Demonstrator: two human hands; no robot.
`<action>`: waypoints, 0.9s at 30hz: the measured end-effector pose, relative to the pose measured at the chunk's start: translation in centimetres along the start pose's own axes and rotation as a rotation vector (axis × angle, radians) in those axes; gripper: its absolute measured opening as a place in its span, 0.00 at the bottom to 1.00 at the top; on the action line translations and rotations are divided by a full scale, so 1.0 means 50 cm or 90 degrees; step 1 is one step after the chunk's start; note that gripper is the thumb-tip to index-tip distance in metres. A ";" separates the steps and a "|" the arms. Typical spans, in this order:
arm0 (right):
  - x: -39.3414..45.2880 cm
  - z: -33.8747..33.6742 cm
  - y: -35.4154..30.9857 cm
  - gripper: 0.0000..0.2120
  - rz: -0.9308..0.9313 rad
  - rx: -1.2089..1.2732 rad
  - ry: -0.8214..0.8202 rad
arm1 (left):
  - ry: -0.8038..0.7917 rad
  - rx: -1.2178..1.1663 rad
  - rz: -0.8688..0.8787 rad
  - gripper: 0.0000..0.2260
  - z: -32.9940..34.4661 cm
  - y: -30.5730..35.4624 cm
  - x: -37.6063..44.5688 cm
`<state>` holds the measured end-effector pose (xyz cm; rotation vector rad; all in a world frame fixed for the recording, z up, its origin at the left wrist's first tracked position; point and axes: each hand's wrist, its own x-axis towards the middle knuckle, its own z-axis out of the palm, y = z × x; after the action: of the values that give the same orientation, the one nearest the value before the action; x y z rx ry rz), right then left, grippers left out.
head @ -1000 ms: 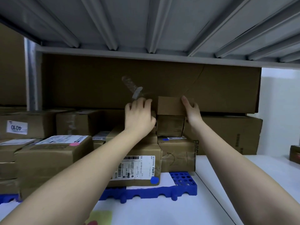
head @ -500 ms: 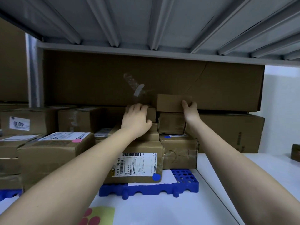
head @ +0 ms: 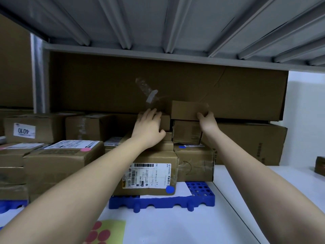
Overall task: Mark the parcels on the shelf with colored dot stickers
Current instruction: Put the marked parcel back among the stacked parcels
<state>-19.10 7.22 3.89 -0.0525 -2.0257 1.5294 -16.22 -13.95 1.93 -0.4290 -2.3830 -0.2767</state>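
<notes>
My right hand grips the lower right corner of a small plain cardboard box at the top of a stack of parcels. My left hand lies with straight fingers over another small box beside it. Below sits a labelled parcel with a blue dot sticker. The parcel to its right has a blue dot on top. A parcel at the left carries a pink dot. A yellow-green sheet with red dot stickers lies on the white shelf at the bottom.
A blue plastic pallet carries the stacked parcels. A long flat carton stands behind them under the grey metal shelf above. More boxes, one labelled 4010, fill the left. The white shelf surface extends right.
Both hands have come down with the small box, which now rests on the stack. My left hand has shifted from the box's left side onto the neighbouring small box.
</notes>
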 end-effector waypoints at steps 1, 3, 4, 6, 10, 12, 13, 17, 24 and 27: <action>-0.004 -0.002 0.002 0.30 -0.004 -0.002 0.001 | 0.014 0.002 0.001 0.29 -0.003 0.004 -0.003; -0.015 -0.010 0.003 0.31 -0.019 -0.014 0.012 | 0.051 -0.011 0.002 0.27 -0.011 0.017 -0.009; -0.021 -0.014 0.004 0.31 -0.030 -0.024 0.021 | 0.074 -0.022 0.000 0.26 -0.014 0.026 -0.012; -0.037 -0.028 0.006 0.31 -0.048 -0.057 0.042 | 0.128 -0.039 -0.002 0.23 -0.024 0.047 -0.022; -0.074 -0.066 0.009 0.31 -0.043 -0.115 0.065 | 0.178 -0.079 0.006 0.16 -0.049 0.100 -0.050; -0.094 -0.092 0.011 0.31 -0.033 -0.136 0.063 | 0.151 -0.115 0.013 0.16 -0.057 0.129 -0.066; -0.107 -0.108 0.015 0.31 -0.023 -0.153 0.062 | 0.129 -0.128 0.016 0.16 -0.059 0.144 -0.075; -0.142 -0.174 0.034 0.31 -0.004 -0.249 0.049 | 0.005 -0.133 0.029 0.24 -0.060 0.210 -0.097; -0.141 -0.337 0.106 0.32 0.035 -0.408 0.045 | -0.155 -0.163 0.080 0.30 -0.027 0.343 -0.105; -0.119 -0.417 0.149 0.33 0.064 -0.447 0.069 | -0.188 -0.160 0.108 0.31 0.007 0.411 -0.097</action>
<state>-6.62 25.56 -1.91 -0.5047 -2.3940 0.7771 -5.27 4.00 0.11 -0.8361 -2.5862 -0.4639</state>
